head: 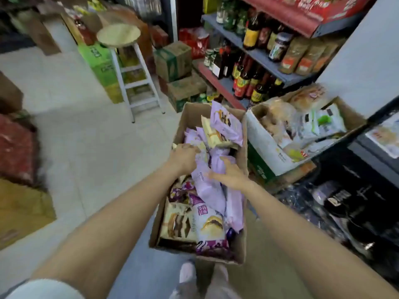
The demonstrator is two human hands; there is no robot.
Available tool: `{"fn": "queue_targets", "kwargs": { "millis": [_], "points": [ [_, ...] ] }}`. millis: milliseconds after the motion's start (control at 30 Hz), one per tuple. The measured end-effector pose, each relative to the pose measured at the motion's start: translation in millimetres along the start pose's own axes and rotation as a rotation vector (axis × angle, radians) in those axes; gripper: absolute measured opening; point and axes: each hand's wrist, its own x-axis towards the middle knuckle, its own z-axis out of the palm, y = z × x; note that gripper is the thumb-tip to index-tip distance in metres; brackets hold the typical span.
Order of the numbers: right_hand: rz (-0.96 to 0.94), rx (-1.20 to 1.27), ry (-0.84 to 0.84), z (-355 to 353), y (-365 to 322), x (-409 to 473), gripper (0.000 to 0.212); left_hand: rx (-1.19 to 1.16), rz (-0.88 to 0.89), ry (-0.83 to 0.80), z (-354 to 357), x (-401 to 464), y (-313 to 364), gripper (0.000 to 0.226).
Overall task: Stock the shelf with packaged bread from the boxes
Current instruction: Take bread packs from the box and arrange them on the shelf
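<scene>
Pale tile floor (pixel 71 134) fills the left and middle of the scene, blurred by head motion. Far right, a grey shelf unit (pixel 254 53) carries dark sauce bottles (pixel 250 33) and brown packets (pixel 295 56) on its upper tier, more bottles below. Stacked cartons (pixel 172 61) stand at its far-left foot, and a white stool with a round wooden seat (pixel 118 35) stands on the floor left of them. Near right, a dark shelf (pixel 354 201) holds black wrapped goods, too blurred to name. Centre, an open brown cardboard box (pixel 194 117) sits on the floor, long axis running near to far, packed with packaged bread: purple packets (pixel 211 190) heaped through the middle, one purple packet (pixel 226 124) tilted up against the far right wall, a cream packet with a chocolate-layer picture (pixel 177 225) in the near left corner. Just right of it, a second box (pixel 265 147), white-sided, is tipped and holds bread in clear wrap and green-printed packs. Both bare forearms reach into the brown box. Left hand (pixel 184 156) lies at the box's left wall, fingers curled onto a pale purple packet edge; the grip looks like a pinch, though blur hides the fingertips. Right hand (pixel 228 174) rests flat on the purple heap, fingers spread and fairly straight, thumb toward the left. A shoe (pixel 187 272) shows near the box's near end.
</scene>
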Motion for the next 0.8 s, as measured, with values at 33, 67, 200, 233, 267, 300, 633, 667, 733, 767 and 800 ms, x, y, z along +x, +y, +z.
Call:
{"fn": "queue_targets", "kwargs": {
  "millis": [33, 67, 200, 233, 267, 300, 633, 667, 733, 767, 800],
  "points": [
    [0.053, -0.065, -0.058, 8, 2, 7, 0.073, 0.109, 0.004, -0.068, 5, 1, -5, 0.053],
    [0.092, -0.137, -0.075, 16, 12, 19, 0.077, 0.198, 0.05, -0.124, 8, 2, -9, 0.064],
    [0.158, -0.489, 0.005, 26, 45, 36, 0.046, 0.357, 0.258, -0.312, 35, 9, -13, 0.093],
    [0.139, -0.559, 0.019, 23, 50, 40, 0.042, 0.384, 0.302, -0.316, 39, 13, -11, 0.097],
    [0.129, -0.575, 0.019, 18, 52, 40, 0.042, 0.391, 0.337, -0.295, 43, 16, -10, 0.096],
    [0.131, -0.56, 0.022, 15, 56, 43, 0.044, 0.384, 0.369, -0.268, 45, 19, -8, 0.091],
    [0.009, -0.415, 0.436, 5, 63, 34, 0.016, -0.16, 0.225, 0.001, -2, 13, -22, 0.059],
    [-0.006, -0.319, 0.483, 1, 63, 30, 0.016, -0.262, 0.15, 0.003, -7, 12, -24, 0.063],
    [-0.006, -0.075, 0.577, -11, 57, 21, 0.01, -0.398, 0.041, -0.015, -13, 10, -22, 0.072],
    [-0.02, 0.035, 0.605, -19, 54, 19, 0.009, -0.426, 0.016, -0.017, -17, 10, -18, 0.075],
    [-0.041, 0.115, 0.633, -29, 49, 15, 0.01, -0.449, -0.006, -0.014, -20, 11, -12, 0.076]
  ]
}}
